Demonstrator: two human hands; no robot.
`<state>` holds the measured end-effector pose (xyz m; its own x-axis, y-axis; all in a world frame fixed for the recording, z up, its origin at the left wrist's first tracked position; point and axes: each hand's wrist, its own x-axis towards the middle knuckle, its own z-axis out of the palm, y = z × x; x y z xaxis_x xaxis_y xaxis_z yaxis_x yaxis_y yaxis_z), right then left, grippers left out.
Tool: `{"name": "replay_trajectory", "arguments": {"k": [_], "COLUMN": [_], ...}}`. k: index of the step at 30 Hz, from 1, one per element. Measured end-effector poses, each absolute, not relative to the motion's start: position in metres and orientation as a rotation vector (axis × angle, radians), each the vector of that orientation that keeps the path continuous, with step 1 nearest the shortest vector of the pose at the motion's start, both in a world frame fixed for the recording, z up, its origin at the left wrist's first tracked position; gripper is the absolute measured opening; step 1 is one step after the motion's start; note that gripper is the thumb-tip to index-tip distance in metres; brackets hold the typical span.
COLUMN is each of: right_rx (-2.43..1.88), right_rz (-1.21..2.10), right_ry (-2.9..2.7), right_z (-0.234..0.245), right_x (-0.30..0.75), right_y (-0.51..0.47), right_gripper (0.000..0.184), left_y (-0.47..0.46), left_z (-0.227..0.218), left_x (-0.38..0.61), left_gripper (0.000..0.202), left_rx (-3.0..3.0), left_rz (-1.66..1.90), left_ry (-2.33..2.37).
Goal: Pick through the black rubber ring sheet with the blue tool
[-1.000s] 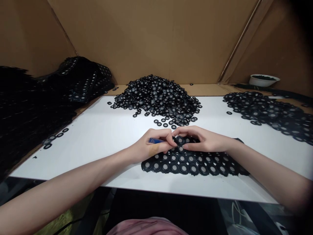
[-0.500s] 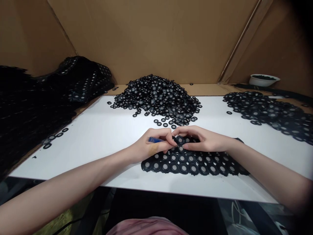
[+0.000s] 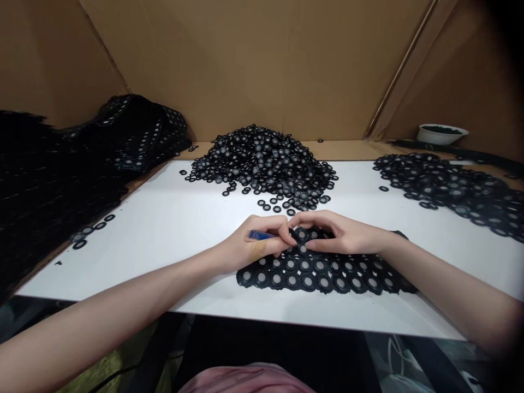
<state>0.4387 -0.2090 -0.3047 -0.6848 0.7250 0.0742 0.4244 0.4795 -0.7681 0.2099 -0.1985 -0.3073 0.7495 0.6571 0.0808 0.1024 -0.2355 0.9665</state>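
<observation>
Pink cloth (image 3: pixel 245 382) fills the bottom centre of the frame, below the near edge of a white tabletop (image 3: pixel 172 229). Both forearms come in from the lower corners and meet at the middle of the picture.

On the tabletop just past its near edge lies a ring sheet (image 3: pixel 323 275), a flat black mat of joined rings with pale mesh centres. It runs from the centre toward the lower right.

The left hand (image 3: pixel 256 243) is curled into a loose fist at the sheet's left end. It grips a thin blue tool (image 3: pixel 257 235) whose end sticks out to the left of the fingers. The right hand (image 3: pixel 339 234) rests on the sheet's far edge, fingers bent. Thumb and forefinger pinch the sheet at one ring (image 3: pixel 302 235) on that edge. The fingertips of both hands touch above that ring. How the tool's tip sits against the ring is hidden by the fingers.

A few loose rings (image 3: pixel 92 229) lie near the tabletop's left edge. Further up, in the centre, stands a heaped ring pile (image 3: pixel 264 161), with strays scattered toward the hands. At the right a flatter ring spread (image 3: pixel 450 188) covers the tabletop. At the left, a dark stack of sheets (image 3: pixel 61 174) lies off the tabletop.

A white bowl (image 3: pixel 442 134) with dark contents sits in the upper right, and cardboard walls (image 3: pixel 262 60) close off the top.
</observation>
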Motion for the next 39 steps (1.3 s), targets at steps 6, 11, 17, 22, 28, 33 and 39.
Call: {"name": "replay_trajectory", "arguments": {"k": [6,11,17,22,28,33,39], "right_rx": [-0.939,-0.965,-0.953,-0.959,-0.942,-0.942,-0.94], "right_rz": [1.077,1.065,1.052,1.061,1.073,1.066,1.065], "right_ry": [-2.345,-2.34,-2.344,-2.337,-2.333,-2.339,-2.341], "right_z": [-0.3038,-0.3045,-0.3052,-0.3051,-0.3051,-0.3047,-0.3044], "right_x": [0.4379,0.4382,0.4387,0.4387,0.4384,0.4385,0.4382], "right_y": [-0.2092,-0.2087,-0.2089,-0.2089,-0.2086,-0.209,-0.2088], "right_gripper": [0.036,0.036,0.037,0.035,0.036,0.037,0.036], "left_y": [-0.1986,-0.1983,-0.1975,-0.1971,-0.1979,-0.197,-0.1979], "left_z": [-0.3077,-0.3051,-0.3068,-0.3095,-0.3082,-0.3084,-0.3066], "left_x": [0.2107,0.2104,0.209,0.2084,0.2092,0.2089,0.2097], "left_gripper": [0.006,0.006,0.007,0.006,0.005,0.008,0.007], "left_rx": [1.717,1.749,1.782,1.804,1.792,1.794,1.789], "left_rz": [0.6,0.575,0.578,0.574,0.595,0.592,0.584], "left_ry": [0.59,0.595,0.568,0.567,0.554,0.55,0.567]}}
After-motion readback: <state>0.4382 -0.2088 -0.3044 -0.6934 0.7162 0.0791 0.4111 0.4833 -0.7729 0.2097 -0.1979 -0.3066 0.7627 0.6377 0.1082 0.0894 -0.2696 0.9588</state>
